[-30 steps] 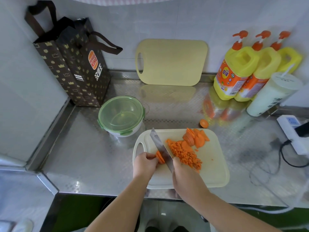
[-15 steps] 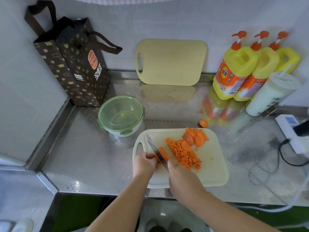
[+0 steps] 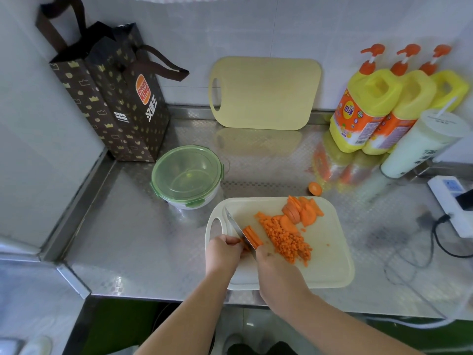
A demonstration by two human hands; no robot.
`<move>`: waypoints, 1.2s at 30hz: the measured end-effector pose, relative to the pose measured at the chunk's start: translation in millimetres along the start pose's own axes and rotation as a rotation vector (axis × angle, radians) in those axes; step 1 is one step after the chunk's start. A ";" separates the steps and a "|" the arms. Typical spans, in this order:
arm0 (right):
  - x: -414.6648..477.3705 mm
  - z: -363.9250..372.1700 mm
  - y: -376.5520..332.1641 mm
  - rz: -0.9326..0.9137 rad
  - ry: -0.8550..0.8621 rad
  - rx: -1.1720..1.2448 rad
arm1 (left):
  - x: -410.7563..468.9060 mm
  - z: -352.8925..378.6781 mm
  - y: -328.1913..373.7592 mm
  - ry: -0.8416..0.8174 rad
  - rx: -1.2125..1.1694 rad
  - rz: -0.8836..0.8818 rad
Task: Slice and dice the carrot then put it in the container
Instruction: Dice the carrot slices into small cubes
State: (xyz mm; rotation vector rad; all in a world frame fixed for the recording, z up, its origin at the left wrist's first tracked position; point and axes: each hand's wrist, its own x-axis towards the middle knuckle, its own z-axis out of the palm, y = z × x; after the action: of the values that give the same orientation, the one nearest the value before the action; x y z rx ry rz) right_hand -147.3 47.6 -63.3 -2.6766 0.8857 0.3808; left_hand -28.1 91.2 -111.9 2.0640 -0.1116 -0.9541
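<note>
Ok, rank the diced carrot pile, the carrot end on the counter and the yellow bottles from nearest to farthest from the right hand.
1. diced carrot pile, on the cutting board, just beside the right hand.
2. carrot end, on the counter past the board's far edge.
3. yellow bottles, far back on the right.

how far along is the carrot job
Done: a diced pile sits on the cutting board. In hand: the right hand holds the knife on a carrot piece that the left hand pins. Left: slices to dice, and the container is lidded with no carrot inside.
</note>
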 end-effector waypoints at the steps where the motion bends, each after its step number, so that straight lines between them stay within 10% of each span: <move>1: 0.1 1.0 -0.3 0.000 0.001 0.006 | -0.3 -0.1 0.5 0.000 -0.001 -0.002; 15: -1.3 -51.9 36.5 -0.013 0.014 0.256 | 2.1 -10.4 11.1 -0.040 0.310 0.219; 25: -4.3 -70.0 46.7 0.044 -0.031 0.219 | 17.6 -16.8 56.2 -0.262 1.616 1.046; 36: 1.1 -57.8 55.4 0.057 -0.012 0.211 | 17.6 -6.0 63.3 -0.258 1.673 0.982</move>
State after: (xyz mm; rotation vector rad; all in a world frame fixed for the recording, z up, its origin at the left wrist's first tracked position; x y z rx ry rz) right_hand -171.4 -16.1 -21.1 -2.4592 0.9446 0.2973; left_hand 3.8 47.5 -74.3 2.5123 -2.4643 -0.3473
